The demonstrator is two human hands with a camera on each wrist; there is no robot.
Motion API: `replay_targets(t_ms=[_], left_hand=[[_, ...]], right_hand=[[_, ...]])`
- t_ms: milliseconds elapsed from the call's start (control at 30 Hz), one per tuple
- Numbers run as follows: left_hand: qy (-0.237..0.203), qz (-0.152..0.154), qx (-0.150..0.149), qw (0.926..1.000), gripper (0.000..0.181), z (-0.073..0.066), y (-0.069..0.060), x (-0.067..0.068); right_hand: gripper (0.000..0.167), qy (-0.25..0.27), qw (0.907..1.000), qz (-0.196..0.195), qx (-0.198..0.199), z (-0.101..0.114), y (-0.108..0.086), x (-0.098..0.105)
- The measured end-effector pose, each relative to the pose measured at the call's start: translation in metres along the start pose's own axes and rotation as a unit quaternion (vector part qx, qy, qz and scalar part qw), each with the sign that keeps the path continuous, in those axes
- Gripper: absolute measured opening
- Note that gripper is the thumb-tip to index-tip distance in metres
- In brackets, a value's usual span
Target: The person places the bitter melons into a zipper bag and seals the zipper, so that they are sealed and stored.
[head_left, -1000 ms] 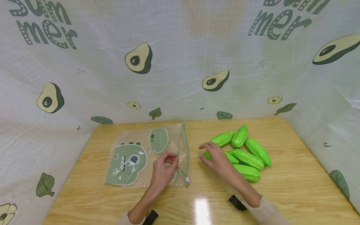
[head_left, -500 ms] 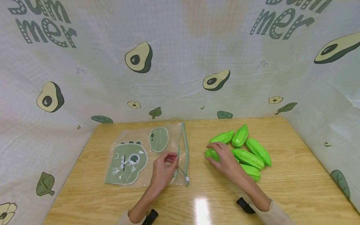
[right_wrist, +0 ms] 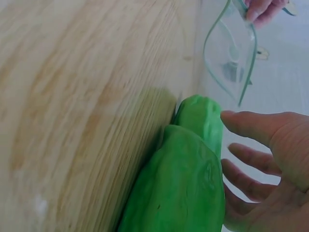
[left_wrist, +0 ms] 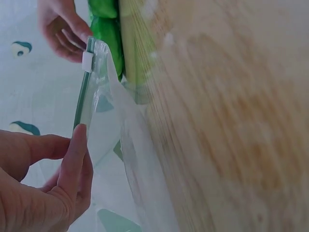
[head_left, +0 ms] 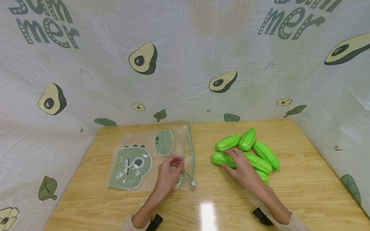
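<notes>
A clear zip bag with green cartoon prints lies on the left of the table, its mouth facing right and parted. My left hand pinches the upper edge of that mouth between thumb and fingers; the left wrist view shows the left hand at the green strip, a white slider farther along. Several green gourd-like vegetables are grouped on the right. Over the nearest-left one my right hand is spread, thumb and fingers on either side; in the right wrist view the right hand looks uncurled beside the vegetables.
The wooden table has a bright reflection near its front. A printed cloth stands behind the table and along both sides. A strip of bare wood separates the bag from the vegetables.
My right hand has moved right, from the left end of the vegetable to over its middle, uncovering that end. My left hand stays at the bag's mouth.
</notes>
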State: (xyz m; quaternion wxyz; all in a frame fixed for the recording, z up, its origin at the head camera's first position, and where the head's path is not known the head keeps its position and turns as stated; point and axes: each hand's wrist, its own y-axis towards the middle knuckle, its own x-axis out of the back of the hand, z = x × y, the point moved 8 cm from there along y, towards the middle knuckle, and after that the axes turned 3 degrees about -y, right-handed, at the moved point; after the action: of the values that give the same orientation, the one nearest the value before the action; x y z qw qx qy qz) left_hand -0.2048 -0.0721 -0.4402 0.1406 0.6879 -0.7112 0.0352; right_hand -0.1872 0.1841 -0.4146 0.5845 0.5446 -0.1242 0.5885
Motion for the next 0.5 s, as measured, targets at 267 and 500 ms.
replay_targets(t_ms=[267, 500], left_hand=[[0.042, -0.003, -0.023, 0.9988, 0.013, -0.0029, -0.0004, 0.003], [0.083, 0.001, -0.017, 0.9964, 0.02, 0.0007, -0.0005, 0.0009]], right_hand=[[0.047, 0.007, 0.9999, 0.012, -0.002, -0.0033, -0.0052, 0.0032], [0.053, 0.007, 0.9997, 0.022, -0.008, -0.0074, -0.0084, 0.0035]])
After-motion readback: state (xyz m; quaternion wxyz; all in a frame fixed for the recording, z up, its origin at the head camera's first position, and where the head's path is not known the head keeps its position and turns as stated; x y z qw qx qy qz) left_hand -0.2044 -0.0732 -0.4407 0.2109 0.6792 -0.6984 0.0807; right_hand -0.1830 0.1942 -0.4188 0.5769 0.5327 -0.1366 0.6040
